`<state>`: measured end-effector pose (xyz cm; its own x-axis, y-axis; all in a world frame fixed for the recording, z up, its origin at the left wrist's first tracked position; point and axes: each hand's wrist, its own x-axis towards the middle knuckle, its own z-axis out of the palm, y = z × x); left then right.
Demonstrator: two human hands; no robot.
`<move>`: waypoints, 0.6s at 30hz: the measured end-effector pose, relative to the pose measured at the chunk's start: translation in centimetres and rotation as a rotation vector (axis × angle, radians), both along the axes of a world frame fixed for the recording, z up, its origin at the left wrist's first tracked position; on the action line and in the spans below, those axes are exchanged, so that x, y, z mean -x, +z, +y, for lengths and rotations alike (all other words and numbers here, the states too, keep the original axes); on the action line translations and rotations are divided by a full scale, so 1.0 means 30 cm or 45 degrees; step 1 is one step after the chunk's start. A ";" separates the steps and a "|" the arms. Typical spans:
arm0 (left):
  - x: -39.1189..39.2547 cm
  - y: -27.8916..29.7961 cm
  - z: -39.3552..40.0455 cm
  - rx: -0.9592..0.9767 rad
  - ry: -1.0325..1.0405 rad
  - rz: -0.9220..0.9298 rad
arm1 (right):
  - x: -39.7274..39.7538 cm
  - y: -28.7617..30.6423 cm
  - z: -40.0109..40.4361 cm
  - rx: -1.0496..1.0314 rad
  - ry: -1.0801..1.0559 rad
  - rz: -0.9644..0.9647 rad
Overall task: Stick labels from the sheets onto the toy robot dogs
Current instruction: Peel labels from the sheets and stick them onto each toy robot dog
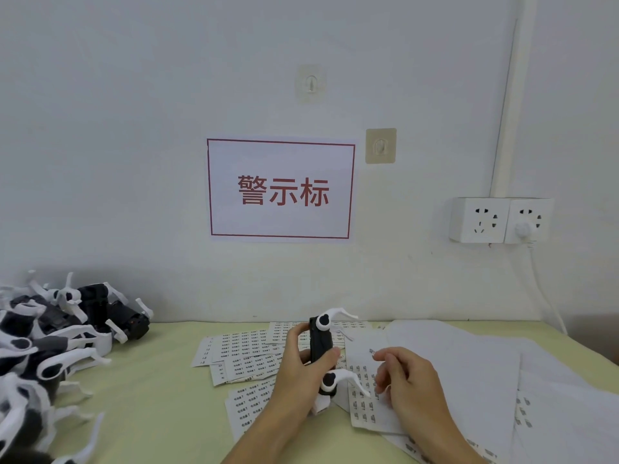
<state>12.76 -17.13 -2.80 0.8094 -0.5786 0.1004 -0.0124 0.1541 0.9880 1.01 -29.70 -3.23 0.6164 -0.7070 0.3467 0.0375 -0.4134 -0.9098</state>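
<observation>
Left hand [298,370] is wrapped around a black-and-white toy robot dog [321,349], fingers clamped on its dark body, holding it upright above the label sheets [248,360]. Right hand [407,380] hangs just right of it, palm down, fingertips pinched over a sheet of small labels [363,401]; what they pinch is too small to tell. Dog pile [57,343] crowds the left edge; bare table [157,390] lies between. Blank paper [469,363] covers the right side.

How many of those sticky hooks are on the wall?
2: a clear hook high above the red-bordered sign, and a beige hook beside the sign's upper right corner.
</observation>
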 end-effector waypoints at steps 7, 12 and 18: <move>-0.005 -0.003 0.008 0.009 0.003 -0.038 | 0.002 -0.001 0.018 0.141 0.014 0.008; 0.004 0.012 0.017 0.033 -0.065 -0.092 | 0.017 0.031 0.055 0.525 -0.098 -0.260; 0.006 0.016 0.019 0.038 -0.103 -0.079 | 0.028 0.160 0.073 0.455 0.081 -0.234</move>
<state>12.59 -16.56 -2.31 0.7519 -0.6378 0.1671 -0.0595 0.1868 0.9806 0.16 -27.50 1.56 0.5597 -0.4846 0.6722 0.2216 -0.6941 -0.6850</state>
